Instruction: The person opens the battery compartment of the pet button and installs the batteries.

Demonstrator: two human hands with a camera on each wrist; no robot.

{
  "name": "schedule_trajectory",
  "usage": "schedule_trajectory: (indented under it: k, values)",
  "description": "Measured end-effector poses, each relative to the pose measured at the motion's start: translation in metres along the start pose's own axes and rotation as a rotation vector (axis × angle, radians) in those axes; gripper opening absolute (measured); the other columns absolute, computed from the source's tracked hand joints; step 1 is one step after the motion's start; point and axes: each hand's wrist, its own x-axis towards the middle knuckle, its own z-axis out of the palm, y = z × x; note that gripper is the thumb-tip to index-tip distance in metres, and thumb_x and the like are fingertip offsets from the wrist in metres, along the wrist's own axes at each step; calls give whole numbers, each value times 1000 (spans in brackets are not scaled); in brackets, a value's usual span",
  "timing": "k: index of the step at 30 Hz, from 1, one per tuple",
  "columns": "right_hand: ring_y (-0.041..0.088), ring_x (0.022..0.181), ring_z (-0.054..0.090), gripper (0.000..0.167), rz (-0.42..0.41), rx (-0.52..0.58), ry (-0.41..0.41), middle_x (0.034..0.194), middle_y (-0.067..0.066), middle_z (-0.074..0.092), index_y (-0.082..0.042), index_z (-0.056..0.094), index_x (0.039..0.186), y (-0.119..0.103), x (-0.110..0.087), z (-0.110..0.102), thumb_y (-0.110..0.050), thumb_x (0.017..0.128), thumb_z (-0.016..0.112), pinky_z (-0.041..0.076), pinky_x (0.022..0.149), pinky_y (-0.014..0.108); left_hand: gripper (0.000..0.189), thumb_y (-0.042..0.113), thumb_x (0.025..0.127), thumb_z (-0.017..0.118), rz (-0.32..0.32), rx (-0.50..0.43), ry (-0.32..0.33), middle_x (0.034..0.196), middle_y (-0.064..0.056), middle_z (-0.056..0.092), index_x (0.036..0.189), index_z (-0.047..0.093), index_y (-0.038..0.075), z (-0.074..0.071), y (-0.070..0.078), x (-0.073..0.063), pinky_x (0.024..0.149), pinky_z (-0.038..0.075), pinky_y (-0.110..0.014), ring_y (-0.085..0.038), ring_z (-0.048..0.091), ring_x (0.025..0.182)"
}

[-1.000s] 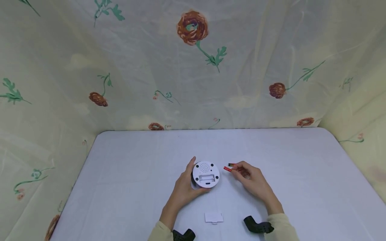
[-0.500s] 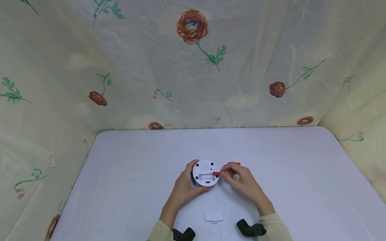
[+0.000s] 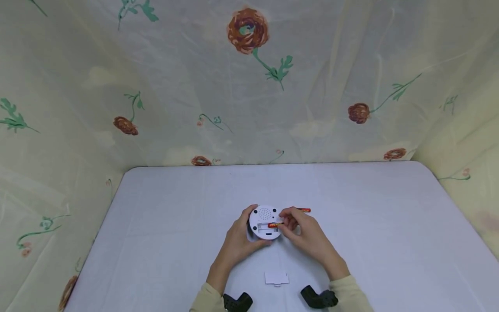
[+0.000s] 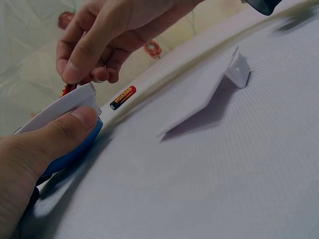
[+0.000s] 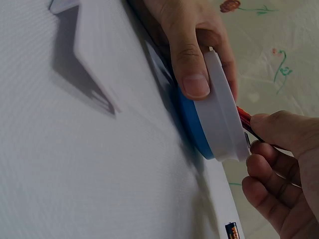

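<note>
A round white device (image 3: 265,212) with a blue lower body stands bottom up, showing speaker holes, dark feet and an uncovered battery compartment. My left hand (image 3: 239,237) grips it by the rim, thumb on the near side. Between thumb and fingers, my right hand (image 3: 306,232) pinches a red battery (image 3: 274,225) at the compartment, tilted in the wrist views. Whether it touches the contacts I cannot tell. Behind the right hand, a second battery (image 3: 305,210) lies on the table; its red and black case shows in the left wrist view.
A white battery cover (image 3: 277,278) lies on the white table (image 3: 163,216) nearer the person. Black wrist-worn pieces (image 3: 319,298) sit at both cuffs. Flower-patterned curtain (image 3: 304,108) hangs around the back and sides of the table.
My right hand has moved left with the red battery, from beside the device to over its compartment. The left hand keeps its grip on the device.
</note>
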Motion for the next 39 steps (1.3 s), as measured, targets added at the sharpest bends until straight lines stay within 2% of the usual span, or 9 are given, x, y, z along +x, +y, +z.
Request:
schedule_trajectory:
  k: [12, 25, 39]
  values:
    - [2, 73, 51, 17, 23, -38, 12, 85, -9, 55, -18, 61, 94, -8, 2, 7, -17, 82, 74, 49, 66, 21, 99, 41, 67, 83, 20, 19, 6, 142, -2, 48, 147, 27, 24, 1, -2, 3, 99, 44, -47, -22, 50, 126]
    - [1, 70, 47, 11, 42, -66, 82, 82, -12, 53, -20, 66, 86, -13, 0, 15, -17, 81, 75, 43, 60, 17, 98, 39, 67, 84, 36, 29, 14, 137, -5, 52, 146, 29, 21, 1, -1, 1, 97, 45, -46, -23, 53, 123]
    - [1, 68, 47, 7, 71, -62, 95, 80, -12, 53, -19, 68, 85, -17, 1, 18, -18, 81, 74, 43, 59, 17, 97, 40, 68, 83, 16, 14, 5, 137, -5, 52, 146, 29, 22, 0, 0, -1, 97, 46, -46, -23, 53, 122]
